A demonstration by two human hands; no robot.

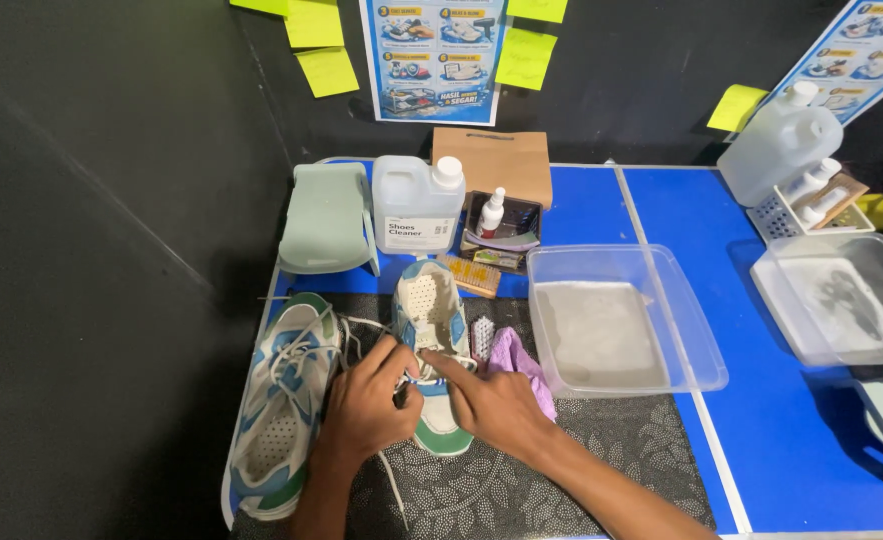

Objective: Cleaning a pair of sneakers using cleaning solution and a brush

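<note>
While both forearms reach in from the bottom edge over the dark patterned mat (pixel 561 470), the left hand (pixel 366 405) curls loosely over the laces of the white, blue and green mesh sneaker (pixel 431 320) that stands upright in the middle, its thumb and fingers pinched on a lace at the tongue; the right hand (pixel 491 400) lies half open against the same shoe, forefinger stretched out and touching the lace just beside the left thumb; whether it grips anything I cannot tell; a loose white lace (pixel 393 490) trails down the mat below the left wrist; the matching second sneaker (pixel 281 400) lies just to the left, laces slack; a pink cloth (pixel 521 360) and a small white brush (pixel 482 335) sit just right of the held shoe; beyond these stands a clear plastic tub (pixel 621 320) on the blue table (pixel 811 450); farther back are a wooden brush (pixel 469 273), a white jug of cleaner (pixel 416 205), a pale green step stool (pixel 326 220), and a brown paper bag (pixel 496 160) against the black wall.
</note>
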